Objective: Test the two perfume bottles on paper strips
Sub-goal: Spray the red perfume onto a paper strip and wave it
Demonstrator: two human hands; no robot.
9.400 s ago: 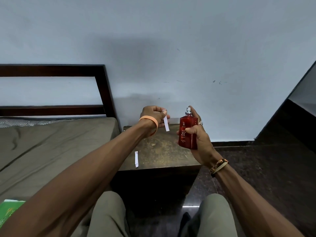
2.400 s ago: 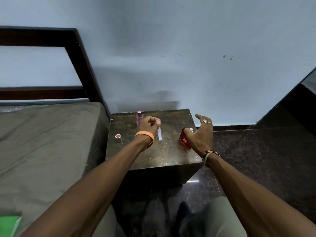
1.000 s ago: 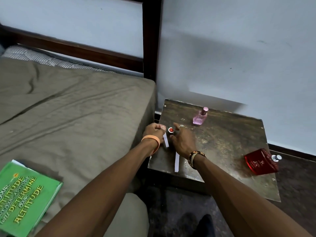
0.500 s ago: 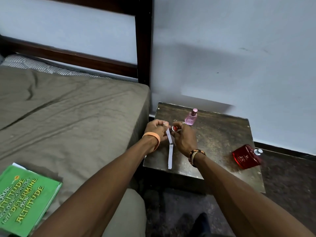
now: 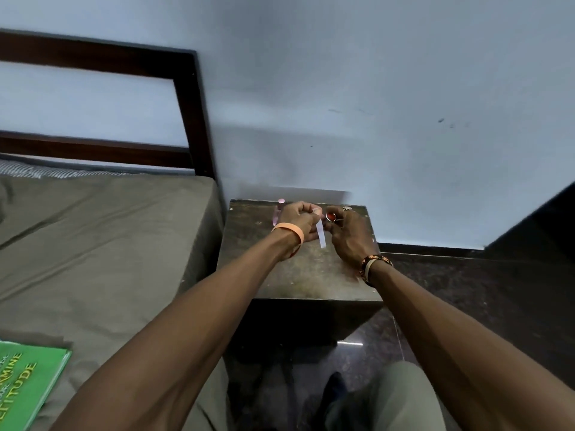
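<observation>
My left hand (image 5: pixel 295 220) pinches a white paper strip (image 5: pixel 321 237), which hangs down between my two hands. My right hand (image 5: pixel 350 236) holds a small silver cap with a red top (image 5: pixel 330 216) at its fingertips, close to the strip. Both hands hover over the back of the dark bedside table (image 5: pixel 298 281). The pink perfume bottle (image 5: pixel 279 208) stands at the table's back left, mostly hidden behind my left hand. The red perfume bottle and the second strip are out of sight, perhaps behind my arms.
A bed with an olive sheet (image 5: pixel 109 244) touches the table's left side, with a dark wooden headboard post (image 5: pixel 196 119) just behind. A green book (image 5: pixel 25 384) lies on the bed near me. A wall stands right behind the table; my knees are below.
My right hand has lifted the red-topped cap off the table. Both hands have moved from the table's front left to above its back. The view has swung to the right.
</observation>
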